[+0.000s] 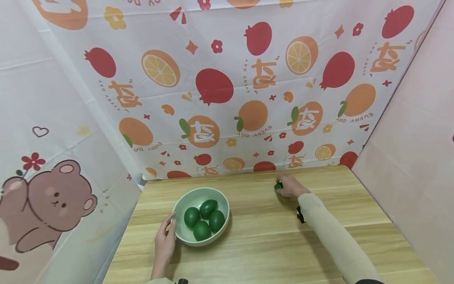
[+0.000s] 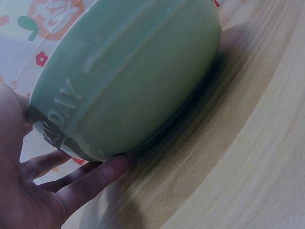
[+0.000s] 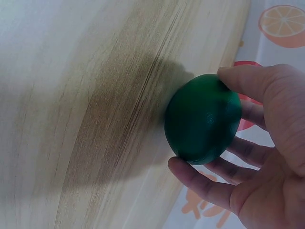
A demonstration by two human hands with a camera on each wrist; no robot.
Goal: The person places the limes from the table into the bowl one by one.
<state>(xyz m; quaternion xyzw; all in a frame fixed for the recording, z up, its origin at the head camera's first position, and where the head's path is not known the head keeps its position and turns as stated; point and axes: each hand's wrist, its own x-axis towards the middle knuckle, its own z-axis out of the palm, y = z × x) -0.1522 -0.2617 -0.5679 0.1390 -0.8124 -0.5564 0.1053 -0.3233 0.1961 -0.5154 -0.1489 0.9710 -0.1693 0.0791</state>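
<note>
A smooth, dark green lime [image 3: 202, 119] sits between the thumb and fingers of my right hand [image 1: 289, 187], low at the back of the table toward the right. In the right wrist view the thumb grips its upper side and a fingertip its lower side; whether it touches the wood cannot be told. My left hand [image 1: 165, 241] rests against the left outer side of a pale green bowl [image 1: 225, 197], its fingers spread and fairly straight. Several similar green limes [image 1: 201, 230] lie inside the bowl. Raised lettering shows on the bowl's wall [image 2: 143, 86] in the left wrist view.
The bowl stands on the left part of a light wooden table [image 1: 262, 240]. A white cloth with fruit prints [image 1: 214, 86] hangs at the back edge. White sheets close both sides, the left one with a bear print [image 1: 58, 197].
</note>
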